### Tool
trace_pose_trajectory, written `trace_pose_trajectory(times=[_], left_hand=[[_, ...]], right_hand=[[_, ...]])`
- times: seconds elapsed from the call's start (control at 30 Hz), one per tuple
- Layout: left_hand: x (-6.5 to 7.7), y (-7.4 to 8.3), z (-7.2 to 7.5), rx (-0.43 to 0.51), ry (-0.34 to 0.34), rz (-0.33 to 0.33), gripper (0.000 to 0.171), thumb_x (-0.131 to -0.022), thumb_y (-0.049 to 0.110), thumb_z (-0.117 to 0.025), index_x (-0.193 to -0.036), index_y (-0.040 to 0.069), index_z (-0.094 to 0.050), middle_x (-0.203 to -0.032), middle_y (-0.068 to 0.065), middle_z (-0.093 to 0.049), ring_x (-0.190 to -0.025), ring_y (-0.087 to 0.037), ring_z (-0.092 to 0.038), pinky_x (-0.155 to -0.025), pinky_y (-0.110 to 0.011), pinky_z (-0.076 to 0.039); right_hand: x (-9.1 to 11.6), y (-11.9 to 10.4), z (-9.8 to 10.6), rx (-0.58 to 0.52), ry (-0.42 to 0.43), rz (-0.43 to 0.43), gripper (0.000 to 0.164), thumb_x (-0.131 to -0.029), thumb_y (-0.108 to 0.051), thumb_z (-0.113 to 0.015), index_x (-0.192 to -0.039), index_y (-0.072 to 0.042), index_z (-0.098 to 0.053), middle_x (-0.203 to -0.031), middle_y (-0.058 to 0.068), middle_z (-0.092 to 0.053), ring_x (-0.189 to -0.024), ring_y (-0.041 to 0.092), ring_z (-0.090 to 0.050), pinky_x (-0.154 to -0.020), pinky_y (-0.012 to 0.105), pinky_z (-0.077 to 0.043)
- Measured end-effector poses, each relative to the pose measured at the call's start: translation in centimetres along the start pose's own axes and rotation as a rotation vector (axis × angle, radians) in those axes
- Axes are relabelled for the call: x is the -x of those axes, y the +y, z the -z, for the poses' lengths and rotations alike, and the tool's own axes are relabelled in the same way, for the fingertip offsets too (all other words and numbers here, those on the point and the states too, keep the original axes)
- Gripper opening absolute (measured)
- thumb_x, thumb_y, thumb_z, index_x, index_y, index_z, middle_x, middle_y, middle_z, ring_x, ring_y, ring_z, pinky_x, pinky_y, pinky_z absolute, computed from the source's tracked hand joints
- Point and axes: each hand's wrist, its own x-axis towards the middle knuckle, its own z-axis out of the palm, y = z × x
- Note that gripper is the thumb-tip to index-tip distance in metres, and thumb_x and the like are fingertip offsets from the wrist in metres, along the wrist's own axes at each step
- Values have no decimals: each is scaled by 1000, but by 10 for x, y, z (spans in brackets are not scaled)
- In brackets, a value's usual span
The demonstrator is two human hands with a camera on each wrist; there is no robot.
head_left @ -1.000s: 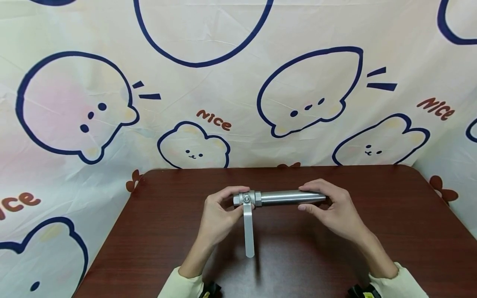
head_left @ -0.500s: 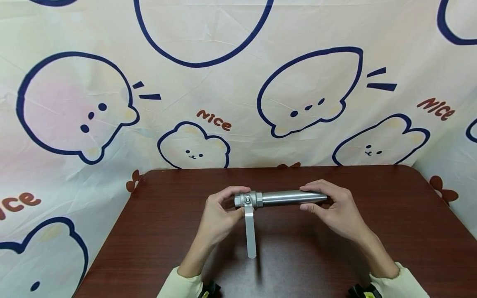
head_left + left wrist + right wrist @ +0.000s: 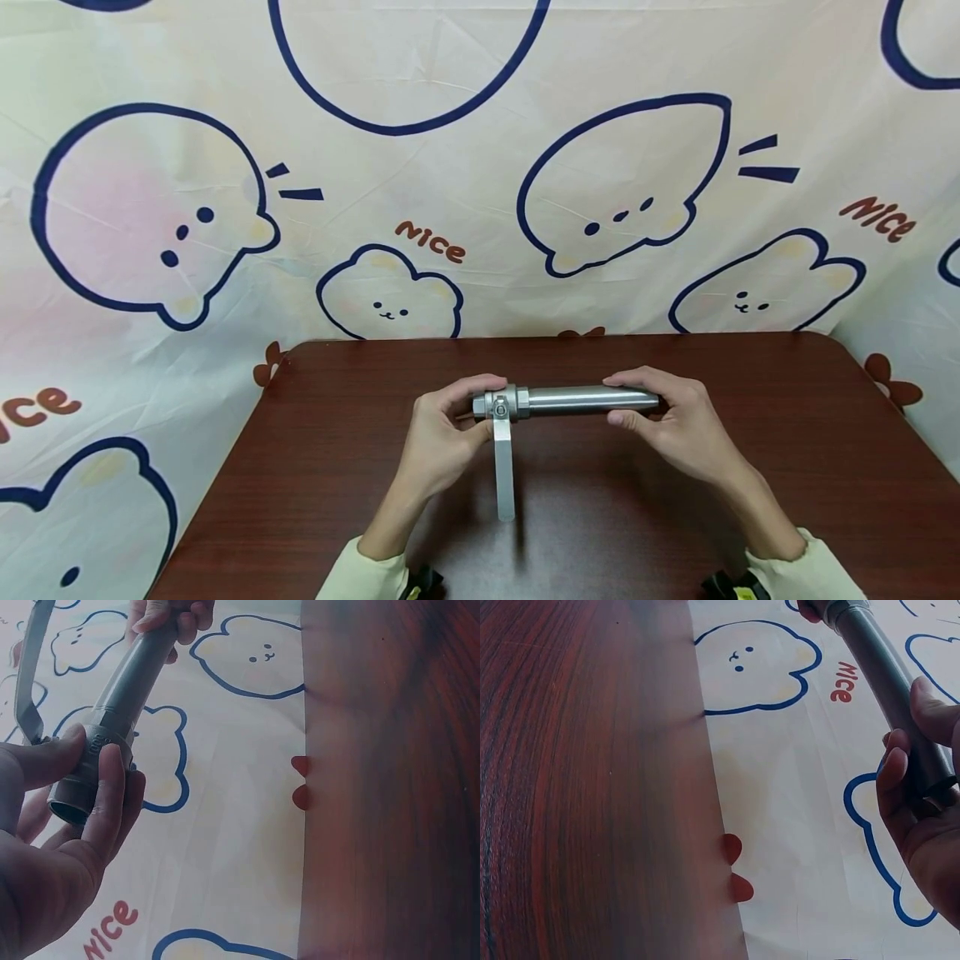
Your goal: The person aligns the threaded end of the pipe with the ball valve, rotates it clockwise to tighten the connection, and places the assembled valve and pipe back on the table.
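Note:
A metal ball valve (image 3: 501,403) is joined to a straight steel pipe (image 3: 573,400), and both hands hold the piece level above the table. My left hand (image 3: 442,437) grips the valve body at the left end, thumb in front and fingers behind. The flat lever handle (image 3: 503,471) points toward me, at a right angle to the pipe. In the left wrist view the valve's open round end (image 3: 69,810) shows between the fingers. My right hand (image 3: 678,421) grips the pipe's far right end; the right wrist view shows the thumb (image 3: 934,712) and fingers around it.
Below lies a dark reddish-brown wooden table (image 3: 337,500) with rounded far corners. A pale cloth (image 3: 480,167) printed with blue cartoon outlines hangs behind it. Dark wrist devices (image 3: 423,583) sit at both pale sleeves (image 3: 367,575).
The valve and pipe have shifted very slightly to the right with both hands. The lever has turned a little about the pipe's line, and now shows at a steeper angle.

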Motion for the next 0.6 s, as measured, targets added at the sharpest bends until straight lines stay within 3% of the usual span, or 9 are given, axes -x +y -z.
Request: trace_pose_trajectory(times=[0.13,0.3,0.6], left_hand=[[0,0,0,-21,-1,-11,51,-83,-19,-78,-125,9,-78,-127,-9,-77,-99,-16,-73,-87,-31,-65],[0,1,1,-33,1,-19,55,-82,-21,-75,-124,14,-79,-132,-5,-75,-99,-15,-73,-86,-28,-64],[0,-1,1,-27,2,-27,52,-82,-20,-74,-124,11,-79,-131,-9,-76,-99,-14,-74,-86,-28,-64]], right_hand=[[0,0,1,4,-25,-31,43,-85,-3,-89,-124,-16,-76,-105,-3,-76,-78,7,-62,-59,22,-52],[0,1,2,6,-58,-55,40,-89,-6,-86,-125,-20,-76,-101,-3,-75,-77,8,-62,-61,24,-51],[0,0,2,14,-88,-82,37,-93,-10,-84,-128,-19,-75,-105,-2,-76,-80,8,-63,-64,24,-51]])
